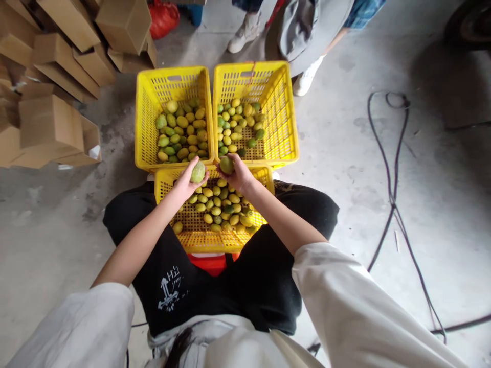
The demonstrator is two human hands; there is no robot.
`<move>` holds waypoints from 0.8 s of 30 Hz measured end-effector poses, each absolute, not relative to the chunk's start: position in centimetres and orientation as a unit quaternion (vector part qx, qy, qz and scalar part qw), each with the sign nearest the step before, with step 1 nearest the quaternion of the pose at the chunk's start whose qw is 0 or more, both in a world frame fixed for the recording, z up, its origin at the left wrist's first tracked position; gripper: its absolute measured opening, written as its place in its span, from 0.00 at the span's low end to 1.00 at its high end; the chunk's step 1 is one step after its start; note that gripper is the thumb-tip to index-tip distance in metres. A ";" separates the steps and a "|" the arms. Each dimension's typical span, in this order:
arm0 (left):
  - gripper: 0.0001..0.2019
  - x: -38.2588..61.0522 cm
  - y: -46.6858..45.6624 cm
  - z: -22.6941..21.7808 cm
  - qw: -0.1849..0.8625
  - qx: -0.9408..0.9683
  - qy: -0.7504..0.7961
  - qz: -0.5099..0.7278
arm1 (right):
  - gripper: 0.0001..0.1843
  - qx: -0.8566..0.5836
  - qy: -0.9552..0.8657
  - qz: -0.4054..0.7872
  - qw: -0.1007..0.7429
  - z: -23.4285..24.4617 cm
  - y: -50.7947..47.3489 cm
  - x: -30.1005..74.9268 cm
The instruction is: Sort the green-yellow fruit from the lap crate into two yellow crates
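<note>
My left hand is closed around a pale green lemon, held up over the far rim of the near yellow crate. Just to its right, my right hand grips a darker green lemon. The two hands are apart, with a narrow gap between them. Below them, yellow and green lemons lie in the near crate, which stands between my knees. Beyond my hands stand a left far crate and a right far crate, both holding more yellow and green lemons.
Cardboard boxes are piled at the left, near a red bag. A person in white shoes is behind the far crates. A black cable loops over the concrete floor at right. Something red shows under the near crate.
</note>
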State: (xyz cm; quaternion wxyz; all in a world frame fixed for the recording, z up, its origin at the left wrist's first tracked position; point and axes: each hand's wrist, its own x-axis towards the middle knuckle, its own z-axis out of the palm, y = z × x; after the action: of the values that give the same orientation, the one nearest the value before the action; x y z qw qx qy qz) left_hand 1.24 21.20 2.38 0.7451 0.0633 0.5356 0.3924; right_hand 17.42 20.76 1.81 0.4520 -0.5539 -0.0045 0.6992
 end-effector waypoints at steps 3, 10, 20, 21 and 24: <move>0.05 1.0 21.1 2.3 0.742 0.090 0.527 0.404 | 0.11 -0.562 -0.022 0.701 0.439 1.4 20.9 17.6; 0.11 0.7 22.1 2.3 0.707 -0.008 0.568 0.421 | 0.07 -0.564 -0.039 0.671 0.479 1.6 20.6 17.1; 0.08 0.7 22.4 3.7 0.717 -0.033 0.559 0.415 | 0.18 -0.568 0.037 0.693 0.442 2.3 20.9 17.9; 0.06 0.6 22.3 3.8 0.713 -0.015 0.565 0.415 | 0.16 -0.573 0.029 0.688 0.445 2.3 20.8 17.9; 0.05 0.6 22.1 3.7 0.714 0.008 0.574 0.402 | 0.10 -0.583 0.002 0.681 0.443 2.1 20.5 17.8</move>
State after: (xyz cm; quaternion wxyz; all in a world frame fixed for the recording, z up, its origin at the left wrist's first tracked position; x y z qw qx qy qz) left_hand 0.62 22.10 3.74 0.7139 0.0084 0.5736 0.4016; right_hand 17.80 20.53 2.13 0.4426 -0.5835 0.0015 0.6809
